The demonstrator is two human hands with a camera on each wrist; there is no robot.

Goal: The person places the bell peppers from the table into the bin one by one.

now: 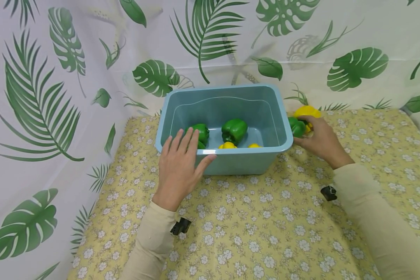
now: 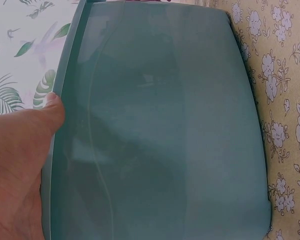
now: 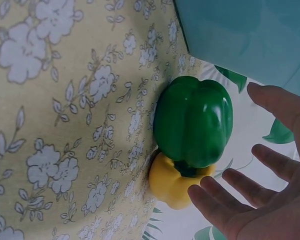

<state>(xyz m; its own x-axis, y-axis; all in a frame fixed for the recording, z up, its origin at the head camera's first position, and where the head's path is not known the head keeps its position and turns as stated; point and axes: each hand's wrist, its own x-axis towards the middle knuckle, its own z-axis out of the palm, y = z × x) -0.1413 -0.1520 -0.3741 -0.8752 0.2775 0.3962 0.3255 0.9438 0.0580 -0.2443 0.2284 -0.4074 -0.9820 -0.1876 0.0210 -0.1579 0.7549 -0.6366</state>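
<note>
A light blue plastic bin (image 1: 236,162) stands near the back of the table. My left hand (image 1: 178,167) rests over its near rim, fingers straight and thumb along the edge; the left wrist view shows the thumb (image 2: 51,107) at the rim. Inside lie green bell peppers (image 1: 234,130) and yellow ones (image 1: 228,145), partly hidden by the near wall. Right of the bin, a green bell pepper (image 3: 192,122) sits against a yellow bell pepper (image 3: 170,182) on the cloth. Around that green pepper reaches my right hand (image 1: 320,140), fingers spread and apart from it in the right wrist view.
A yellow flowered cloth (image 1: 231,225) covers the table. White leaf-print sheets (image 1: 101,50) hang behind and to the left. Black wrist-camera pieces (image 1: 180,226) show beside both sleeves.
</note>
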